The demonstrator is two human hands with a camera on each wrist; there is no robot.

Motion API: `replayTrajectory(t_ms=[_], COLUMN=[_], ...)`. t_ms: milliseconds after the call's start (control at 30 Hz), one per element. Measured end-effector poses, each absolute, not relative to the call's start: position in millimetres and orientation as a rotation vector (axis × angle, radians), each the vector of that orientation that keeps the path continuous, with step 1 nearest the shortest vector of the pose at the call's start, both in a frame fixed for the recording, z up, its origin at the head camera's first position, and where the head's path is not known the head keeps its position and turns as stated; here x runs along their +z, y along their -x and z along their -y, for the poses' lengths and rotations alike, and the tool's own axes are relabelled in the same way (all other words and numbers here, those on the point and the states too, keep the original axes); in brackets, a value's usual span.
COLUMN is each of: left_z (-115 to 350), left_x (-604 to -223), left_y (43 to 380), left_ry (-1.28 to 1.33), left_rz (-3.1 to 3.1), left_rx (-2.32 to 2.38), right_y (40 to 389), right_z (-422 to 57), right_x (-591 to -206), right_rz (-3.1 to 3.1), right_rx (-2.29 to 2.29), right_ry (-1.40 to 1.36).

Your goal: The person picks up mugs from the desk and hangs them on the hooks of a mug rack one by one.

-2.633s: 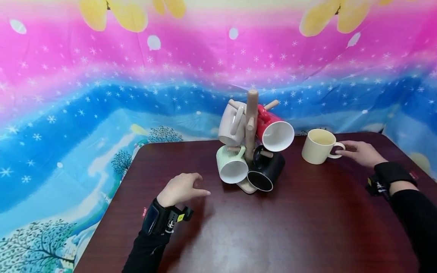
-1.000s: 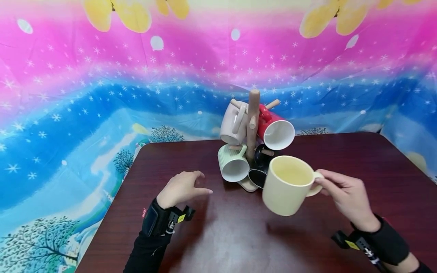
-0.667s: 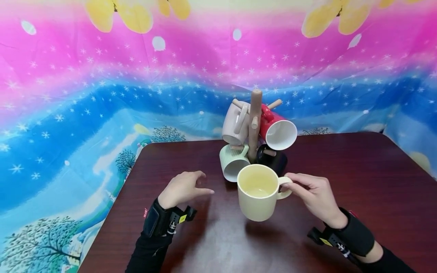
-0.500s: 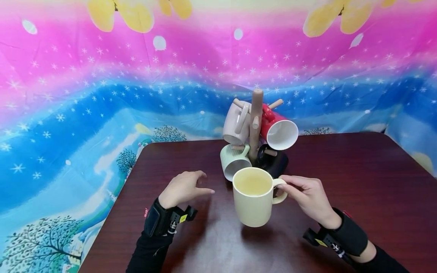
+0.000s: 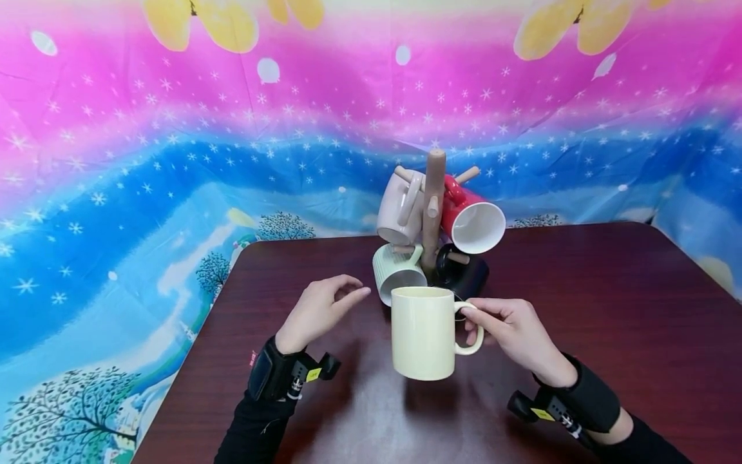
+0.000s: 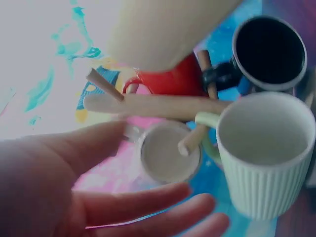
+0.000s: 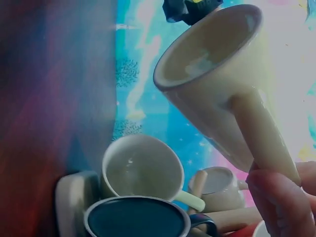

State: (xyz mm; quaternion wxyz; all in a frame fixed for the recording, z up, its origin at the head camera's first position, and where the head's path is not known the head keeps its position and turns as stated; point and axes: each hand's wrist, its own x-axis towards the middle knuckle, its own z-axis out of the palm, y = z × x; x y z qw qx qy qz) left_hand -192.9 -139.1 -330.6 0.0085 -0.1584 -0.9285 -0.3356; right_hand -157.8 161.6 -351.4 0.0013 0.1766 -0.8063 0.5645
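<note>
In the head view a pale yellow mug [image 5: 423, 335] hangs in the air over the table, its rim seen nearly edge-on and its handle to the right. My right hand [image 5: 516, 332] pinches that handle between thumb and fingers. Left of the mug, my left hand [image 5: 319, 309] hovers with relaxed fingers, apart from it and holding nothing. Behind stands a wooden mug tree [image 5: 433, 193]. On it hang a white mug [image 5: 397, 209], a red mug [image 5: 478, 225], a ribbed light green mug [image 5: 390, 264] and a black mug [image 5: 472, 277], the last partly hidden.
The dark red-brown table [image 5: 580, 309] ends at a far edge just behind the mug tree. A printed cloth backdrop [image 5: 324, 129] rises beyond it. Dark camera bands sit on both wrists.
The pale yellow mug was lifted from the table's right side and carried left to the front of the mug tree. Lately it tipped away from me. My left hand shifted slightly, thumb nearer its fingers.
</note>
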Motion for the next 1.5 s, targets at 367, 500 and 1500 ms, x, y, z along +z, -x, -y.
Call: replayTrajectory(t_ms=[367, 500, 1500], left_z=[112.2, 99.4, 78.3], left_x=[-333.0, -337.1, -308.5], left_y=[188.3, 187.3, 199.2], left_ry=[0.772, 0.735, 0.402], left_rz=[2.781, 2.741, 2.035], left_rx=[-1.699, -1.672, -2.34], right_y=[164.4, 165.5, 169.8], right_z=[-146.0, -143.3, -170.3], right_x=[-348.8, -348.9, -322.7], right_rz=[2.273, 2.268, 2.296], right_rx=[1.223, 1.195, 1.497], right_ry=[-0.702, -0.686, -0.469])
